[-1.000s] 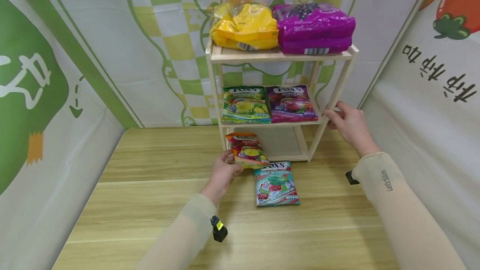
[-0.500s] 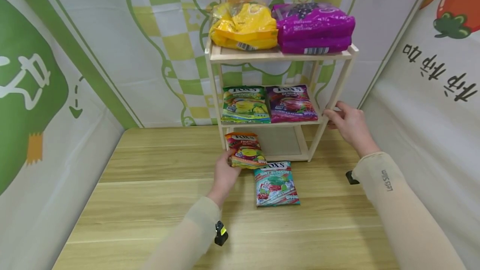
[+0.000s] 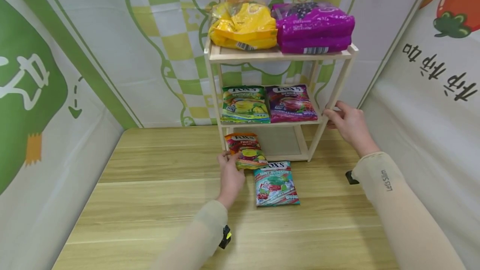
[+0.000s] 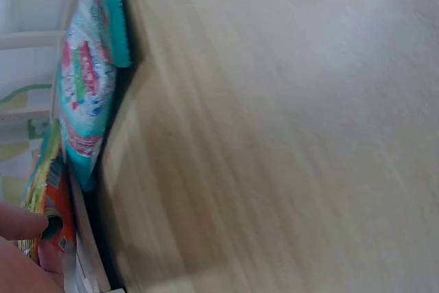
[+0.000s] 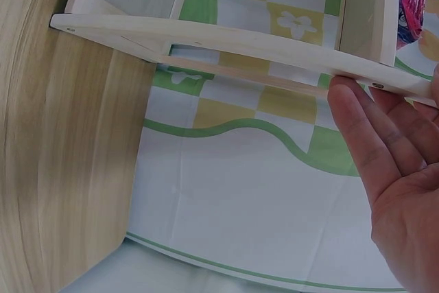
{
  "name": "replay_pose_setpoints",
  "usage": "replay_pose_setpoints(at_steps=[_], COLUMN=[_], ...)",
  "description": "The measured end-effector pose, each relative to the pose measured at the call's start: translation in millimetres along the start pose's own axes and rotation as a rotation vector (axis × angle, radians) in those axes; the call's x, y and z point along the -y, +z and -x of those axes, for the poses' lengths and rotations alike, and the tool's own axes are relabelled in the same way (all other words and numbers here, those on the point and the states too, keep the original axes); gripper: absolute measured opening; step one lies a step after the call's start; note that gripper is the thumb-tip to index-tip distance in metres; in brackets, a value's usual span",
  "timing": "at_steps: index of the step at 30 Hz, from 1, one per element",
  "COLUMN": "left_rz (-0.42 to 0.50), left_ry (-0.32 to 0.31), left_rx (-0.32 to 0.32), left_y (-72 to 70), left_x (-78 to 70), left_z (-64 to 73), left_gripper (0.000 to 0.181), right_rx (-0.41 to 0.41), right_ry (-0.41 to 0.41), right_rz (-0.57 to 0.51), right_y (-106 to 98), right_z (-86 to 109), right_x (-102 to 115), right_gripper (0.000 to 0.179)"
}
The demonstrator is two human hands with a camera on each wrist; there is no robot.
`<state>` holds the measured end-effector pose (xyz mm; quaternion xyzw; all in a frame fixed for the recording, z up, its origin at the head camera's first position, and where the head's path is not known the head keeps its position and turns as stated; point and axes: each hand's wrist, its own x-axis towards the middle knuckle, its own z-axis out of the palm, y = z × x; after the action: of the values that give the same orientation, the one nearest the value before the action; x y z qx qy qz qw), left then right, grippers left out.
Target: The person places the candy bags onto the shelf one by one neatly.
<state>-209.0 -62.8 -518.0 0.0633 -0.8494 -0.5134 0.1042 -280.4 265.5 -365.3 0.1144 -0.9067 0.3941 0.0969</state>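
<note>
My left hand (image 3: 231,179) pinches the lower left edge of an orange candy bag (image 3: 247,147), marked Fox's Fruits, on the bottom shelf at its left. In the left wrist view, the thumb (image 4: 20,223) and a finger are at this bag's edge. A teal Mint Blossom candy bag (image 3: 277,187) lies on the table in front of the shelf, partly overlapped by the orange one. My right hand (image 3: 349,126) holds the right front post of the wooden shelf rack (image 3: 317,138). In the right wrist view, its fingers (image 5: 367,135) press against the wood.
A green candy bag (image 3: 245,105) and a purple Berries bag (image 3: 291,104) lie on the middle shelf. Yellow (image 3: 245,26) and purple (image 3: 315,30) larger bags fill the top. Printed cloth walls surround the wooden table (image 3: 150,203) at the back and sides.
My left hand has moved slightly right along the orange bag's lower edge, and the bag has turned straighter and shifted a little left. The right hand keeps its place on the post.
</note>
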Motion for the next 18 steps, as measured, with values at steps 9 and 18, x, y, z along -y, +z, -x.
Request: replay_pose_setpoints(at_steps=[9, 18], left_rz=[-0.303, -0.701], left_ry=[0.243, 0.537], left_rx=[-0.015, -0.109], left_y=[-1.7, -3.9], left_x=[9.5, 15.7], left_z=[0.3, -8.7], left_gripper=[0.037, 0.032], right_rx=[-0.006, -0.017], right_ry=[-0.001, 0.003], right_rz=[0.009, 0.01], right_y=[0, 0], right_z=[0.1, -0.2], right_x=[-1, -1], right_gripper=[0.043, 0.043])
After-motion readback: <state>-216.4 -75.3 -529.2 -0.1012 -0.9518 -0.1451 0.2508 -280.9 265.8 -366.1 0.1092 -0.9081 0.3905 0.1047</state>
